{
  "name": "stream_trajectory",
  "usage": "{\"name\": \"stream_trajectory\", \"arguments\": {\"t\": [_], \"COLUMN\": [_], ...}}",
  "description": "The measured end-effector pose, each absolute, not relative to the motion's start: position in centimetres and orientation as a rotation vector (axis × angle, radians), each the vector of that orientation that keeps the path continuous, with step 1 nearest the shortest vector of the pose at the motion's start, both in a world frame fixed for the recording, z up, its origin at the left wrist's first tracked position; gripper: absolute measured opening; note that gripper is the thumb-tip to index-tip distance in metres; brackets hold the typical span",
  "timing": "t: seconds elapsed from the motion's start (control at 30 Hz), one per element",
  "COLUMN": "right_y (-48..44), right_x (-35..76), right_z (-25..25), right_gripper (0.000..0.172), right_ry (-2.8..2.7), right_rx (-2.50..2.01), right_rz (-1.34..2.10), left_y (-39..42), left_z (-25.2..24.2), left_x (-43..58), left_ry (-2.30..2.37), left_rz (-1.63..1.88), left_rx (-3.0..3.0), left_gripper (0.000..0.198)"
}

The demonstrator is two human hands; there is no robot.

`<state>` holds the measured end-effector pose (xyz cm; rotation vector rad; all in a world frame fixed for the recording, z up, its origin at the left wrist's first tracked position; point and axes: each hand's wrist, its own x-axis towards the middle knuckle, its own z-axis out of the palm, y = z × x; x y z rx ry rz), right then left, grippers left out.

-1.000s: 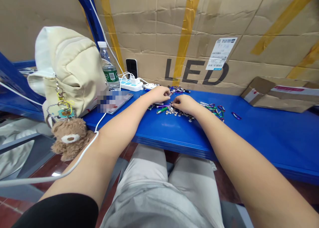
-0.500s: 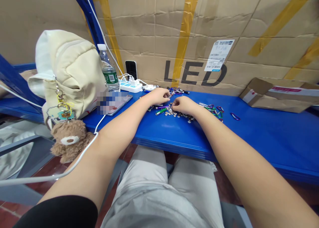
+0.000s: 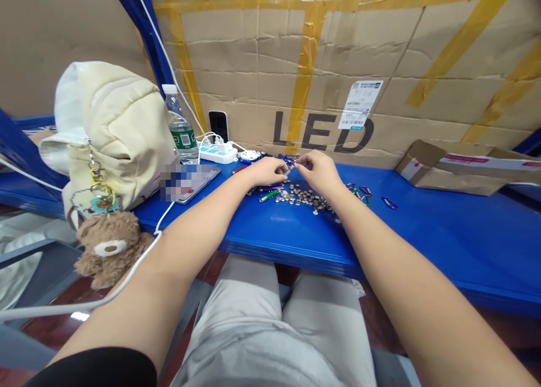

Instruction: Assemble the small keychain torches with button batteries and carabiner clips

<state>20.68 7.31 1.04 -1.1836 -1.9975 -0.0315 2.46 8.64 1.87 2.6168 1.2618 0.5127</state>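
Slim silver tube [image 3: 289, 170]: short, metallic, raised just above the blue shelf [image 3: 422, 223]. Left hand [image 3: 265, 172] is clamped on it. Right hand [image 3: 320, 172] has its fingertips pinched together at the tube's end. Silver coin cells [image 3: 302, 197] lie scattered below.

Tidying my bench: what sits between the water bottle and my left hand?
In the head view, a white power strip lies between the water bottle and the left hand, with a small white gadget beside it.

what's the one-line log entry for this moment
left hand: pinches slim piece | right hand: fingertips at its end | beside: button cells on blue shelf
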Motion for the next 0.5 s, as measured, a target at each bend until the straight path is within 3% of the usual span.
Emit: {"name": "stream_trajectory", "arguments": {"t": [0.5], "right_y": [7.07], "right_x": [21.19], "right_z": [0.98], "right_gripper": [0.021], "right_ry": [-2.131], "right_rx": [-1.084], "right_rz": [-0.019], "left_y": [9.04], "left_z": [1.83], "left_x": [2.23], "left_ry": [1.281], "left_rz": [0.503], "left_rx": [2.584], "left_gripper": [0.027]}}
